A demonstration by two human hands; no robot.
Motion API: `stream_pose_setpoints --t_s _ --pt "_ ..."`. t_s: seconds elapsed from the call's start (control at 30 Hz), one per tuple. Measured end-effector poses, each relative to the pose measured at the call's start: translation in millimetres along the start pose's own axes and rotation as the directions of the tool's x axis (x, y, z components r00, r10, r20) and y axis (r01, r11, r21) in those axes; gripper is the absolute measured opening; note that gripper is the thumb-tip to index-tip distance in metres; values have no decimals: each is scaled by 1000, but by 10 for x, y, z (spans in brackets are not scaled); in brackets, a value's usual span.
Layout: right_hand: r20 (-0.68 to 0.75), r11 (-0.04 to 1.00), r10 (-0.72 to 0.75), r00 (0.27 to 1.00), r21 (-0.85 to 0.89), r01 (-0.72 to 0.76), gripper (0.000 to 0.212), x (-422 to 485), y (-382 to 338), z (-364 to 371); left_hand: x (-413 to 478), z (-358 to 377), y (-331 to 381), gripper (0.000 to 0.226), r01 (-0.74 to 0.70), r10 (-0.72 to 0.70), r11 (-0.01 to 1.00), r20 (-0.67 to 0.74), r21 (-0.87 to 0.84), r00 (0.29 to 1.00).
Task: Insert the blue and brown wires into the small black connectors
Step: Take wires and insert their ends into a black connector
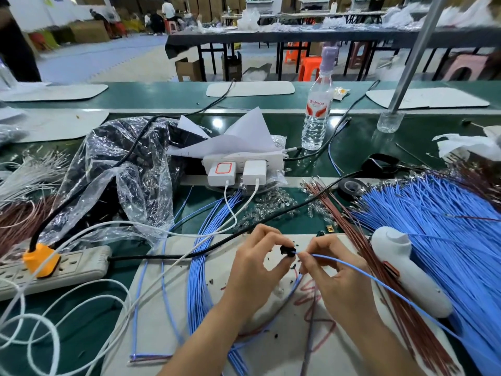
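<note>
Your left hand (pixel 253 270) pinches the small black plastic connector (pixel 288 251) over the pale work mat (pixel 173 308); your right hand (pixel 334 278) grips the thin blue wire (pixel 379 282), its tip touching the connector. A smooth white handheld tool (pixel 406 270) crowds the right side.

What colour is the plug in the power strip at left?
Orange plug, black cord; head view.

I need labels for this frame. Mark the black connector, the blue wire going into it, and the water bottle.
black connector (pixel 288 251), head view, on its body between the left fingertips.
blue wire (pixel 360 273), head view, on the stretch trailing from the right hand.
water bottle (pixel 315 115), head view, on its label.
</note>
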State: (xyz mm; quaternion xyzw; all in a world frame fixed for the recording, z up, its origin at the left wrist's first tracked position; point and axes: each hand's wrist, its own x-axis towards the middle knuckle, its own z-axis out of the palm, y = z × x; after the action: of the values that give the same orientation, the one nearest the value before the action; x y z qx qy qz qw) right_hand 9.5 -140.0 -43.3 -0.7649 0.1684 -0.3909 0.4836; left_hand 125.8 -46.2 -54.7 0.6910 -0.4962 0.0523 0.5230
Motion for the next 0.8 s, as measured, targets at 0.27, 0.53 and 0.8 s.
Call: stream_pose_setpoints --t_s 0.27,0.53,0.8 --pt "58 995 83 995 -57 -80 33 24 94 10 -38 14 37 19 -45 46 999 109 -12 993" --pt "8 931 269 963 256 -262 39 131 109 -89 -43 -27 73 41 63 -53 997 173 -53 983" --pt "245 958 275 930 13 -287 41 50 137 29 -66 60 78 14 -28 54 991 204 -129 977"
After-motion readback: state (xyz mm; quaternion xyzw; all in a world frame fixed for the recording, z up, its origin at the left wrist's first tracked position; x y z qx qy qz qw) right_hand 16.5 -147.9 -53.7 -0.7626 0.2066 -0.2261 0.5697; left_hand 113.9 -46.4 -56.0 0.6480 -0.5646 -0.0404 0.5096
